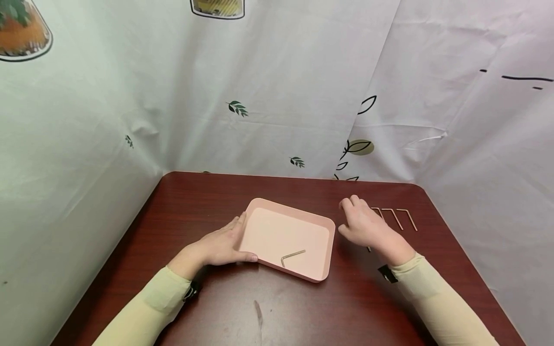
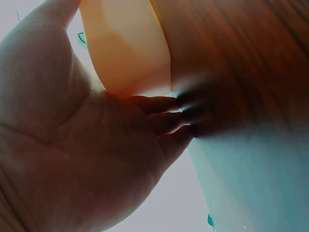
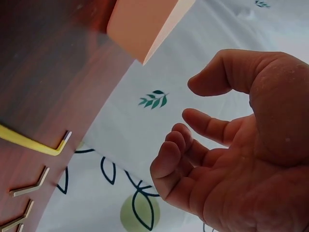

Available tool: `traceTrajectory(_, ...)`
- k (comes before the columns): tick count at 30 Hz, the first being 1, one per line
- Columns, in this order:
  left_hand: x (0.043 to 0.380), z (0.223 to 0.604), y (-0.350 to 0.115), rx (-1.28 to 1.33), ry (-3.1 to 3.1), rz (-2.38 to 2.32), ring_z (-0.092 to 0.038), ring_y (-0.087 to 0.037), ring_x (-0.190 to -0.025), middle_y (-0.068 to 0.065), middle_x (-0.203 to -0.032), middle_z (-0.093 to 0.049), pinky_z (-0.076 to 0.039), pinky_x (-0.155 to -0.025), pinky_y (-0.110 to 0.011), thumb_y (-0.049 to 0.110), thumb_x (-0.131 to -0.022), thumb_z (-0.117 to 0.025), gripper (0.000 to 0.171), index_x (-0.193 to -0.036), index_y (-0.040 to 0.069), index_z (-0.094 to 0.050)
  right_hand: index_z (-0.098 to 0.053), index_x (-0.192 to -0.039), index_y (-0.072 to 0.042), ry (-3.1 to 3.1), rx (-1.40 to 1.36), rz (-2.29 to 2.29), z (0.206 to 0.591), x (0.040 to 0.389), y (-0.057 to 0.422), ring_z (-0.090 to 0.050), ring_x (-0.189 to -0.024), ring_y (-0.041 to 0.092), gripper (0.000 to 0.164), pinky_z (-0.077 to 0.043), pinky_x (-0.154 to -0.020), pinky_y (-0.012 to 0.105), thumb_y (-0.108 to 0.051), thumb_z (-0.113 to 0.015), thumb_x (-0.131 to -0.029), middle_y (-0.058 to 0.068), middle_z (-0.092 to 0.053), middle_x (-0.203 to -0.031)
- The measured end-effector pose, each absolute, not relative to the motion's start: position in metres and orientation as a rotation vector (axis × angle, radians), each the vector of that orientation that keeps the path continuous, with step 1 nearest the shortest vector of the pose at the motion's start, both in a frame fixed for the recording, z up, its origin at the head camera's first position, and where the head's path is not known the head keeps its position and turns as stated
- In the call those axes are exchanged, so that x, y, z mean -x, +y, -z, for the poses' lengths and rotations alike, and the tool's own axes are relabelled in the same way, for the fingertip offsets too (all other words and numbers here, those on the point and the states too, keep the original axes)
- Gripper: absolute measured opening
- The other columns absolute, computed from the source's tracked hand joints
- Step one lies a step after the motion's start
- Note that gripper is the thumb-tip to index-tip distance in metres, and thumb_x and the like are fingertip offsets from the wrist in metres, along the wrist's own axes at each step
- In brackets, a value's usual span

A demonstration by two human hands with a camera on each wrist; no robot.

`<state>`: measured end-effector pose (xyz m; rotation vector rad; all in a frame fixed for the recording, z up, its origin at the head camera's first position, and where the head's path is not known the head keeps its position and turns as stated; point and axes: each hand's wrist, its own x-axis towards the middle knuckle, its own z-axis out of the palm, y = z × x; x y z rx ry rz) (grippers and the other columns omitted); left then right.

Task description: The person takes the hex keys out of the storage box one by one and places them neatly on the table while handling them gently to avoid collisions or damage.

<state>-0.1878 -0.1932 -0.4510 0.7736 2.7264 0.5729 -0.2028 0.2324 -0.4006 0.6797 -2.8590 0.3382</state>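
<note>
A shallow pink tray (image 1: 285, 226) sits at a slant on the table, with one L-shaped hex key (image 1: 293, 254) lying inside near its front wall. My left hand (image 1: 220, 245) rests against the tray's left end, fingers straight along the side and thumb at the front rim. In the left wrist view its fingers (image 2: 164, 104) touch the tray wall (image 2: 135, 53). Right of the tray, my right hand (image 1: 365, 226) hovers with loosely bent fingers. Nothing lies between its thumb and fingertips in the right wrist view. Several hex keys (image 1: 407, 216) lie beside and partly behind it.
The dark red-brown wooden table (image 1: 207, 192) has rounded far corners. White printed cloth (image 1: 268, 96) hangs behind it and along both sides. A worn streak (image 1: 258, 315) marks the tabletop near the front.
</note>
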Motion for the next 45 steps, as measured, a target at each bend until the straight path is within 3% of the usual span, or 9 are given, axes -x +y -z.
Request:
traceTrajectory(8,0.188,0.452,-0.194,-0.771,2.728,-0.563,-0.021,-0.046,-0.167,-0.028,-0.182,-0.012,-0.034,-0.13,-0.056,0.08,-0.093,-0.072,0.137,-0.174,-0.009,-0.007,-0.063,-0.111,0.003,-2.807,-0.763,-0.327,0.399,0.196,0.221,-0.056,-0.088,0.038,0.037,-0.053,-0.077,0.055,-0.003,-0.075,-0.076,0.013,-0.055,-0.098)
traceTrajectory(14,0.188,0.453,-0.194,-0.767,2.729,-0.565,-0.021,-0.046,-0.167,-0.028,-0.182,-0.012,-0.034,-0.129,-0.057,0.082,-0.093,-0.071,0.138,-0.174,-0.009,-0.007,-0.064,-0.108,0.001,-2.776,-0.803,-0.318,0.399,0.192,0.213,-0.055,-0.085,0.034,0.03,-0.053,-0.071,0.052,-0.005,-0.078,-0.083,0.01,-0.053,-0.095)
traceTrajectory(21,0.188,0.452,-0.193,-0.77,2.729,-0.563,-0.022,-0.047,-0.167,-0.029,-0.182,-0.013,-0.034,-0.129,-0.058,0.078,-0.094,-0.073,0.136,-0.174,-0.009,-0.007,-0.064,-0.108,0.002,-2.763,-0.856,-0.316,0.401,0.189,0.206,-0.055,-0.086,0.033,0.033,-0.053,-0.075,0.05,-0.005,-0.081,-0.081,0.009,-0.053,-0.095)
traceTrajectory(29,0.187,0.453,-0.194,-0.769,2.734,-0.572,-0.022,-0.047,-0.167,-0.028,-0.182,-0.012,-0.033,-0.129,-0.058,0.076,-0.095,-0.074,0.135,-0.174,-0.01,-0.007,-0.065,-0.11,0.002,-2.721,-0.934,-0.296,0.403,0.185,0.198,-0.055,-0.087,0.033,0.028,-0.051,-0.079,0.05,-0.005,-0.079,-0.087,0.009,-0.054,-0.095)
traceTrajectory(45,0.187,0.451,-0.193,-0.767,2.735,-0.578,-0.021,-0.047,-0.167,-0.028,-0.182,-0.012,-0.034,-0.129,-0.058,0.076,-0.094,-0.075,0.135,-0.174,-0.009,-0.007,-0.064,-0.114,0.0,-2.729,-1.024,-0.287,0.409,0.179,0.182,-0.058,-0.093,0.033,0.036,-0.052,-0.077,0.043,0.0,-0.077,-0.081,0.008,-0.056,-0.102)
